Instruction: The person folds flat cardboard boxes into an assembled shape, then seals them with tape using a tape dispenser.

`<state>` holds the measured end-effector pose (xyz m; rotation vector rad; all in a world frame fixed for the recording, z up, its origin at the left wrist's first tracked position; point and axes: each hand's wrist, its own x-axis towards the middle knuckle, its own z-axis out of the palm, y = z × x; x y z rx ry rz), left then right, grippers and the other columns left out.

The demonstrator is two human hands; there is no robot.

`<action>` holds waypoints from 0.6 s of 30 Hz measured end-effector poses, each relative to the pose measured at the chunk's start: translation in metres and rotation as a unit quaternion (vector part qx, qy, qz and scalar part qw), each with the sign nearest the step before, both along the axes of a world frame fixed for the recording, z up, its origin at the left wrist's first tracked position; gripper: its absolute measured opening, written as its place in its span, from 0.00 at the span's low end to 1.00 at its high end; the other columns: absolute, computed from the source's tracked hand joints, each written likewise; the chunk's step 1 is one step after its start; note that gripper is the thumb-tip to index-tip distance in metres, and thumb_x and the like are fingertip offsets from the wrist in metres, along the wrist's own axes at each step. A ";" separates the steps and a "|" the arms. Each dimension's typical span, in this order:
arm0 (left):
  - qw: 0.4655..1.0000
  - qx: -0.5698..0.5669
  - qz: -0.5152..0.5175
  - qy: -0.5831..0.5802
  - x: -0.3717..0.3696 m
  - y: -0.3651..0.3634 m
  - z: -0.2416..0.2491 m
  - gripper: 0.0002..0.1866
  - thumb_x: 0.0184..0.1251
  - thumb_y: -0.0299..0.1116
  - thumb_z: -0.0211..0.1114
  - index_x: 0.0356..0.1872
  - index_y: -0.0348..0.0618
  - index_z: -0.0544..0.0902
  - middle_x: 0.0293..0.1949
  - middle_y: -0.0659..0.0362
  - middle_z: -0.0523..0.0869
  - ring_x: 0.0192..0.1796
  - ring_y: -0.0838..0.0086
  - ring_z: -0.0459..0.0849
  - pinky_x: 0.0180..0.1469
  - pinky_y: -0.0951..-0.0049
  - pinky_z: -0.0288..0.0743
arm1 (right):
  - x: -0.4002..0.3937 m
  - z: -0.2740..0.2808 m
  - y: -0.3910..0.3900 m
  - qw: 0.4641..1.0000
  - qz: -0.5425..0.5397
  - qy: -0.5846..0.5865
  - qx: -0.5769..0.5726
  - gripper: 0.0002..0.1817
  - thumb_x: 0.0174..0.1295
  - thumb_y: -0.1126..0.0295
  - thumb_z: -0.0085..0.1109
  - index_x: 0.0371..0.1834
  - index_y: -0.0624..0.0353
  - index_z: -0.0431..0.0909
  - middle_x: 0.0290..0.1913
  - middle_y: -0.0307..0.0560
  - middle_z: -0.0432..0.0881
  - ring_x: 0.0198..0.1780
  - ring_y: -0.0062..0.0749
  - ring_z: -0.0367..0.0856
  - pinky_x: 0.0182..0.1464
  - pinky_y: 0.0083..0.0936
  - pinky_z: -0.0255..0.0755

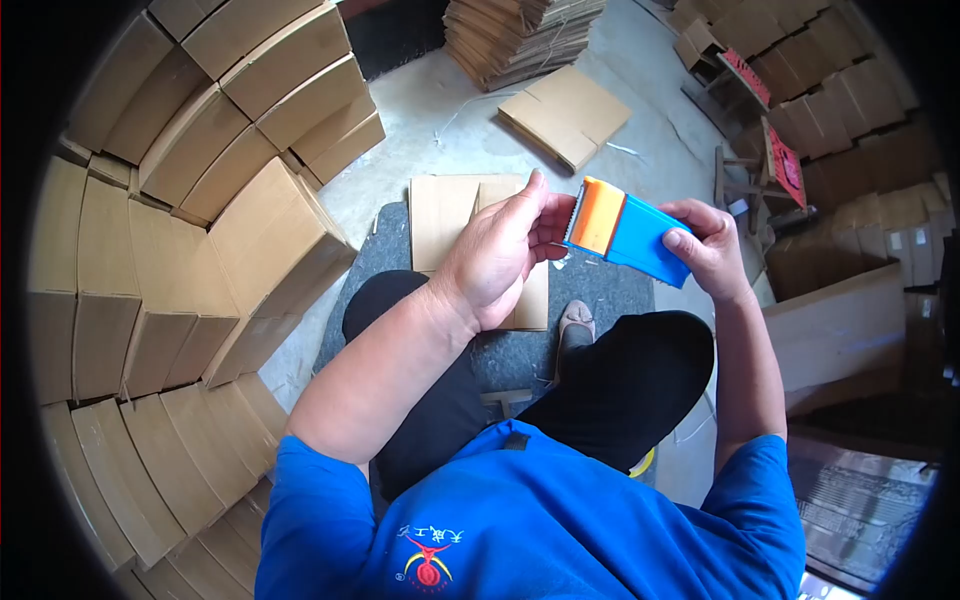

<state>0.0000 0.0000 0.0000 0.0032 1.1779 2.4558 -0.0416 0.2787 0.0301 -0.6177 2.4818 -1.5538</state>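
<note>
A blue and orange tape dispenser point(628, 232) is held up in front of me, its toothed edge facing left. My right hand point(708, 245) grips the blue end, thumb on the upper face and fingers behind the far side. At the orange end is my left hand point(495, 250), palm turned towards the dispenser. Its thumb points up, apart from the half-curled fingers, whose tips sit right at the toothed edge. Below the left hand, flat cardboard point(437, 225) lies on a dark grey mat point(385, 240).
Stacked cardboard boxes point(170, 290) rise close on my left. Ahead, a flat cardboard bundle point(567, 115) lies on the floor before a tall pile of folded cardboard point(515, 40). Wooden stools with red tops point(785, 165) and more cardboard point(845, 325) stand to the right.
</note>
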 end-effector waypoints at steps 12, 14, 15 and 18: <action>0.959 0.025 0.220 -0.180 0.079 0.029 -0.075 0.11 0.78 0.41 0.60 0.48 0.45 0.81 0.40 0.63 0.85 0.40 0.79 0.81 0.45 0.75 0.75 | 0.038 -0.061 -0.031 0.988 0.025 -0.154 0.020 0.18 0.61 0.56 0.70 0.42 0.62 0.86 0.33 0.36 0.84 0.36 0.17 0.80 0.42 0.21 0.76; 0.944 -0.052 0.236 -0.223 0.080 0.033 -0.120 0.12 0.79 0.40 0.59 0.47 0.42 0.81 0.39 0.61 0.85 0.38 0.79 0.82 0.43 0.76 0.77 | 0.042 -0.082 -0.034 0.982 0.036 -0.131 0.128 0.24 0.60 0.51 0.71 0.44 0.64 0.86 0.34 0.45 0.86 0.37 0.25 0.84 0.43 0.26 0.79; 0.934 -0.090 0.239 -0.250 0.083 0.037 -0.140 0.12 0.79 0.40 0.59 0.47 0.41 0.81 0.39 0.60 0.85 0.37 0.79 0.81 0.43 0.76 0.78 | 0.046 -0.090 -0.038 0.976 0.035 -0.120 0.179 0.26 0.59 0.49 0.71 0.44 0.65 0.86 0.35 0.48 0.87 0.37 0.29 0.85 0.44 0.28 0.80; 0.903 -0.104 0.263 -0.323 0.101 0.034 -0.173 0.10 0.77 0.37 0.61 0.43 0.39 0.80 0.32 0.62 0.82 0.30 0.79 0.79 0.35 0.75 0.79 | 0.054 -0.108 -0.027 0.955 0.042 -0.139 0.258 0.27 0.59 0.48 0.71 0.43 0.66 0.86 0.35 0.53 0.88 0.38 0.34 0.87 0.45 0.31 0.81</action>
